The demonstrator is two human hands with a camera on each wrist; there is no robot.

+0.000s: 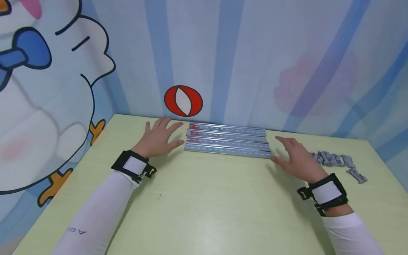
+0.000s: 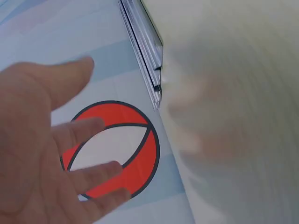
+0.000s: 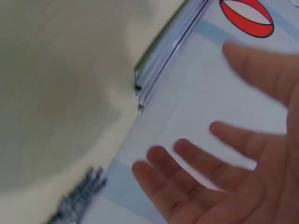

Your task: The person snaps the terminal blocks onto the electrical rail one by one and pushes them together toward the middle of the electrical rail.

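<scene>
Several long grey strips (image 1: 227, 144) with white dashed lines, like toy road track, lie side by side near the back of the table. Red marks show at the left end of most of them. My left hand (image 1: 158, 139) is just left of the strips, fingers spread and holding nothing. On the other side, my right hand (image 1: 299, 161) has its fingers extended and its thumb close to the near right corner of the strips. Both wrist views show an empty palm, with the ends of the strips (image 2: 147, 51) beyond the left thumb.
A small cluster of grey plastic pieces (image 1: 331, 159) lies right of my right hand, with one piece (image 1: 357, 175) nearer the table's right edge. The pale table (image 1: 216, 205) meets a printed blue curtain (image 1: 248, 63) along its back edge.
</scene>
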